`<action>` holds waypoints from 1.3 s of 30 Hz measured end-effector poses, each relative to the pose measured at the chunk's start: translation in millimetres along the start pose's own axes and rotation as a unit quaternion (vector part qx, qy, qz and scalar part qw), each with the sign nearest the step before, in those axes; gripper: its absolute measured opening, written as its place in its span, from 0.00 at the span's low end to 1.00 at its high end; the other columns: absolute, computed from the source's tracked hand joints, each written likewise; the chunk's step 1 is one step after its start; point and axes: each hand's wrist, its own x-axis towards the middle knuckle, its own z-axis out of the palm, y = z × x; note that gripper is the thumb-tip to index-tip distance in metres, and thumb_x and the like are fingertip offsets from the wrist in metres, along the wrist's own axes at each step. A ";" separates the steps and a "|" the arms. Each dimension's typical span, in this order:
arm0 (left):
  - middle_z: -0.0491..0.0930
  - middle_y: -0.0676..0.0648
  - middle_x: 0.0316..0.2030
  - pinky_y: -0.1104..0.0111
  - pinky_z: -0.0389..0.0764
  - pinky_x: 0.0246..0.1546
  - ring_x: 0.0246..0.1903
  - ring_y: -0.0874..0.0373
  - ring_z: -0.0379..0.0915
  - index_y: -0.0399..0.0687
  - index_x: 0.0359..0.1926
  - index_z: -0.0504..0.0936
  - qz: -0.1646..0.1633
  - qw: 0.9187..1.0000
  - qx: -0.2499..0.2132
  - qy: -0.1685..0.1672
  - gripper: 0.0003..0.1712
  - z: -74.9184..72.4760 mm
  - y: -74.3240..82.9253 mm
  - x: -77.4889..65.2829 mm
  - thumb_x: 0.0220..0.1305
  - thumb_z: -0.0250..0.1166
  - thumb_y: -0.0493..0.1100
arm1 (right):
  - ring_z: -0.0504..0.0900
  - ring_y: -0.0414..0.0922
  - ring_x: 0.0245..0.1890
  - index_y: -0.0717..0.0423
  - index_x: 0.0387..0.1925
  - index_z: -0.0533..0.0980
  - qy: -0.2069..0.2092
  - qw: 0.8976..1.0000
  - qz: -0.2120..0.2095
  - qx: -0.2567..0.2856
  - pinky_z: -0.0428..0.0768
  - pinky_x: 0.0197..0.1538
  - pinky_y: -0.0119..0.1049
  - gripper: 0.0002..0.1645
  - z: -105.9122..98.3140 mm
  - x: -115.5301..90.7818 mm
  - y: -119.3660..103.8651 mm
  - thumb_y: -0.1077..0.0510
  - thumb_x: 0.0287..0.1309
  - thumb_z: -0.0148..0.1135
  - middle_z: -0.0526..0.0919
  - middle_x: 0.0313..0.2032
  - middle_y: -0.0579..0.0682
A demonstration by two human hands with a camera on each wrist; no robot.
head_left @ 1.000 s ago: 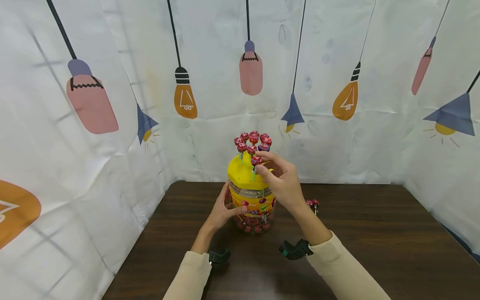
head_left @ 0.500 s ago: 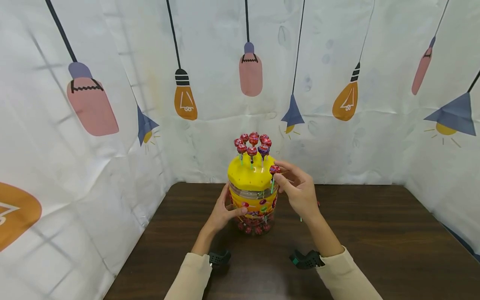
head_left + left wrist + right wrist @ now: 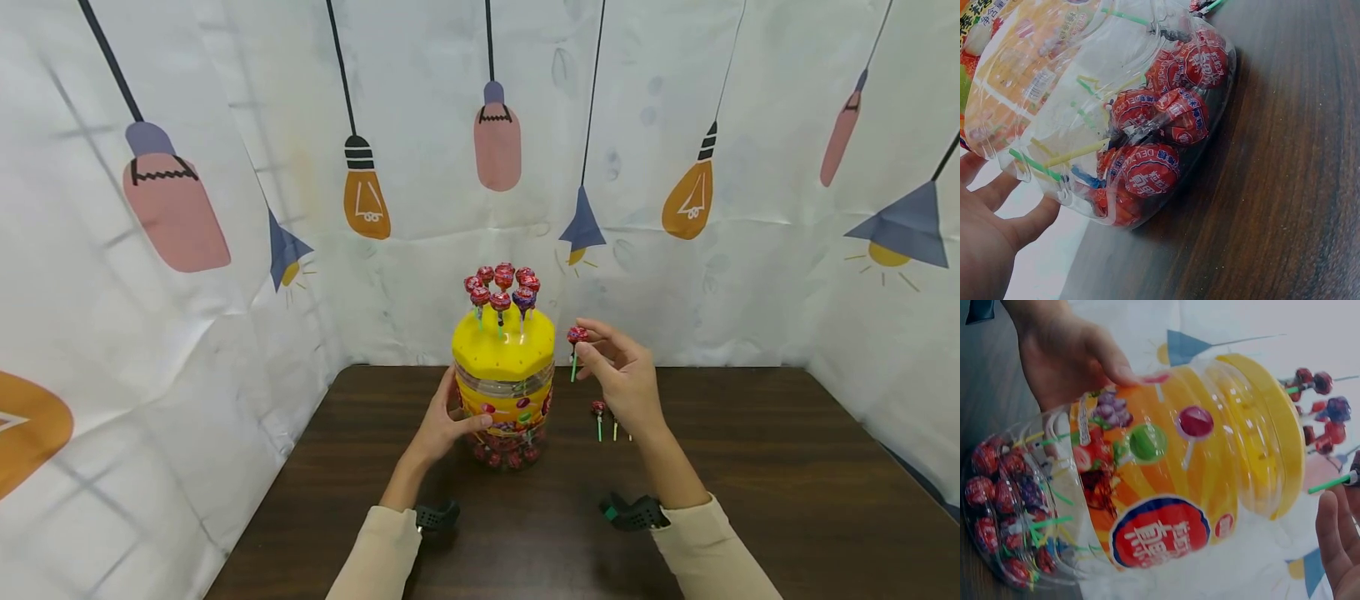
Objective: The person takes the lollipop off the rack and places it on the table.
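Note:
A clear plastic candy jar point(image 3: 504, 410) with a yellow lid point(image 3: 501, 357) stands upright on the table. My left hand point(image 3: 437, 432) grips its left side, thumb across the front label. Several red-wrapped lollipops point(image 3: 1147, 169) lie in the bottom of the jar, and others point(image 3: 500, 302) stand stick-down in the lid's top, one with a purple wrapper. To the right of the lid, my right hand point(image 3: 628, 385) pinches a lollipop point(image 3: 577, 335) near its head, the green stick pointing down. In the right wrist view that green stick point(image 3: 1329, 484) shows beside the lid, apart from it.
Loose lollipops point(image 3: 597, 407) lie on the dark wooden table point(image 3: 720, 475) right of the jar, partly hidden by my right hand and forearm. Behind the table hangs a white cloth point(image 3: 420, 300) printed with lamps. Each wrist wears a black strap point(image 3: 633, 512).
My right hand has moved right with the lollipop, from over the lid's front to beside it. Loose lollipops on the table show more now. The left hand and jar stay in place.

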 end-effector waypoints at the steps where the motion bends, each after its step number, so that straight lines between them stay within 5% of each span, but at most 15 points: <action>1: 0.64 0.49 0.73 0.30 0.58 0.71 0.72 0.44 0.59 0.72 0.79 0.51 0.000 1.000 0.000 0.000 0.54 0.0 0.2 0.0 0.61 0.74 0.53 | 0.82 0.47 0.27 0.63 0.61 0.78 -0.001 1.000 0.002 0.003 0.88 0.35 0.38 0.21 -1.5 0.6 1.2 0.66 0.68 0.62 0.82 0.45 0.47; 39: 0.63 0.50 0.74 0.32 0.59 0.71 0.73 0.45 0.59 0.72 0.80 0.49 0.006 1.000 0.005 0.000 0.54 0.8 -1.0 -0.8 0.62 0.73 0.52 | 0.83 0.39 0.37 0.58 0.65 0.77 -0.023 0.995 0.095 0.018 0.88 0.34 0.34 0.22 -106.8 7.3 63.0 0.62 0.71 0.61 0.82 0.45 0.43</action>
